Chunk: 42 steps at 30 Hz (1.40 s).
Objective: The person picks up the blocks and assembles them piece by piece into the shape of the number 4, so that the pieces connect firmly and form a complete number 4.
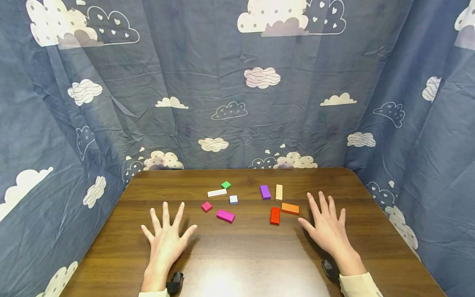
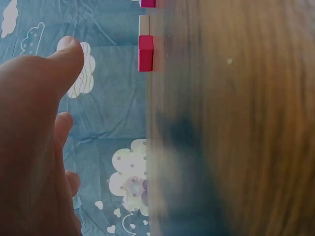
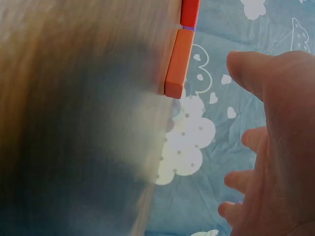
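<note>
My left hand, fingers spread and holding nothing, is over the left side of the table. Nearest to it lie a crimson block and a magenta block. Behind those are a white block, a pale blue block and a green block. On the other side my right hand, also spread, holds nothing. Close to its thumb lies an orange block, with a red block beside it. A purple block and a beige block lie farther back.
The brown wooden table has a bright glare near its front. Around its back and sides hangs a blue curtain with cloud prints. A dark band circles the left wrist, and another dark device sits at the right wrist.
</note>
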### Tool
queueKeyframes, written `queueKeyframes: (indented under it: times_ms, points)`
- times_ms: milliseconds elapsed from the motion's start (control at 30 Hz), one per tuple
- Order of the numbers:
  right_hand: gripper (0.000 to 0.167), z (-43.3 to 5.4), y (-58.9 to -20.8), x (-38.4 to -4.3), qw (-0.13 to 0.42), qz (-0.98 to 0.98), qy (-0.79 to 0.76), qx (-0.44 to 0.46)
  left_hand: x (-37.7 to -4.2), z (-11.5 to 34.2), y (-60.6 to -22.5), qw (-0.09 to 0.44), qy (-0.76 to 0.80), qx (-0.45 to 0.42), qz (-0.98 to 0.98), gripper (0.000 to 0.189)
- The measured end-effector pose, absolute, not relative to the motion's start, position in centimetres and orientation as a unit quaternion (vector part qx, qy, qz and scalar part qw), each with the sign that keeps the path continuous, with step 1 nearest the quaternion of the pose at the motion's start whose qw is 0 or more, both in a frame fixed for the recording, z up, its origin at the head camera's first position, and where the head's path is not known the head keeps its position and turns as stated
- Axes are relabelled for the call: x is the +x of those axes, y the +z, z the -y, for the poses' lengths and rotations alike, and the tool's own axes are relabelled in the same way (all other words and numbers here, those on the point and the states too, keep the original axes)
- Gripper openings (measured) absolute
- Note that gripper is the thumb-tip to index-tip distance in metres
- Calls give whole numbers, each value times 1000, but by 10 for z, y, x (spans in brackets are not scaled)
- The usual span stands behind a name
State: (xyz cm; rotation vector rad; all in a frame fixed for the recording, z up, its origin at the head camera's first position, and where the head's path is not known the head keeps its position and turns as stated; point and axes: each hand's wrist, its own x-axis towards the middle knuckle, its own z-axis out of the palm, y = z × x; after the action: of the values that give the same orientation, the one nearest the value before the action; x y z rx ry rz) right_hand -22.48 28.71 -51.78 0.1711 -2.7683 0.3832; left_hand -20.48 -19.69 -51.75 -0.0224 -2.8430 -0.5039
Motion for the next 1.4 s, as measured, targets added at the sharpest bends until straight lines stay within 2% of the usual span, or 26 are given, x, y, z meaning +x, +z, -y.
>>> queueKeyframes:
  times_ms: [267,667,933,1233,1400]
  points:
    - [92,-287,-511,-232,163,971,154,78,-206,189,-518,114,-196,-17,974,82]
    - [83,-258,-490,-246,150,948,220,174,-208,176,-516,123,-263,-55,955,74]
    - [80,-238,-500,-247,142,927,288,192,-207,158,-509,146,-302,-95,937,73]
    - [74,-222,-515,-245,131,922,312,188,-203,129,-506,192,-380,-146,893,60]
    - [68,-221,-518,-245,119,931,295,179,-199,110,-506,178,-438,-155,867,52]
